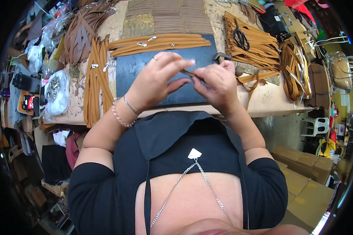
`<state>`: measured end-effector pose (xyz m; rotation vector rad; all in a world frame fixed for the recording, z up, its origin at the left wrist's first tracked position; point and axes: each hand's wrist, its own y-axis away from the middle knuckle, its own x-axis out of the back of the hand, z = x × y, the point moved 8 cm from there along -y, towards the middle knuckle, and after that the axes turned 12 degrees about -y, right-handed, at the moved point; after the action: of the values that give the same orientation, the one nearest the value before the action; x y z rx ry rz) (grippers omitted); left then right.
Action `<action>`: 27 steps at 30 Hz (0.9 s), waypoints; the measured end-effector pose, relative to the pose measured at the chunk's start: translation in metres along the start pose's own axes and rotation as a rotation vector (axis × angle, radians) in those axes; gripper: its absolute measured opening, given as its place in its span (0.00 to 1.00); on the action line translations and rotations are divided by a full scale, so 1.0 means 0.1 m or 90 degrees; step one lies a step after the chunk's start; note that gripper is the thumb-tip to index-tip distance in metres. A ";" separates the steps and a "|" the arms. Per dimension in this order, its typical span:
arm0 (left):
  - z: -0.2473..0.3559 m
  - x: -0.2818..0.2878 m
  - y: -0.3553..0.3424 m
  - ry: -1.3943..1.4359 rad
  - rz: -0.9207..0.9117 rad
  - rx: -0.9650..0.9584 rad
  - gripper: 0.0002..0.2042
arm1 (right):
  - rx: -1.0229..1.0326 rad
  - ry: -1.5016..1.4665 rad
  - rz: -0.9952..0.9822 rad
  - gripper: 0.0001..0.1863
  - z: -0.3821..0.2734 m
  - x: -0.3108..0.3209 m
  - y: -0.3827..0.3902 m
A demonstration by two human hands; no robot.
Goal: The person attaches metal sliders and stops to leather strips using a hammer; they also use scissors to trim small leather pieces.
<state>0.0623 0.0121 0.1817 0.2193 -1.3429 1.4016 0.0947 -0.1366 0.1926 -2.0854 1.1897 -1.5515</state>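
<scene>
My right hand (219,84) pinches a short, thin dark piece (189,73) between thumb and forefinger; its exact kind is too small to tell. Just left of it is my left hand (161,76), thumb and fingers apart around the piece's free end. Both hands are above a black mat (135,74) on the workbench. Along the mat's far edge lies a bundle of tan straps (180,40) with small silver metal fittings (142,44) on top. Beyond my right fingers rests a hammer (222,58), its handle partly hidden.
Black scissors (240,37) lie on a spread of tan strips (259,49) at the right, near a coiled strap bundle (292,74). More tan straps (93,86) and a plastic bag (58,92) are at the left. Brown strips (176,17) cover the far bench. A white stool (317,125) stands right.
</scene>
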 end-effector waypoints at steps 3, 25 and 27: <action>0.05 -0.10 -0.01 -0.019 -0.026 -0.051 0.20 | 0.000 -0.011 -0.065 0.10 0.05 -0.10 0.09; -0.44 -0.80 0.30 0.508 -0.388 0.435 0.10 | -0.009 0.013 -0.069 0.16 0.19 -0.16 0.23; -0.41 -0.74 0.28 0.495 -0.388 0.422 0.10 | -0.017 -0.004 -0.071 0.16 0.22 -0.20 0.26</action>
<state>0.0889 0.0101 0.0967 0.4224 -0.1168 1.1597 0.1009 -0.1426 0.1545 -2.2070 1.1155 -1.5842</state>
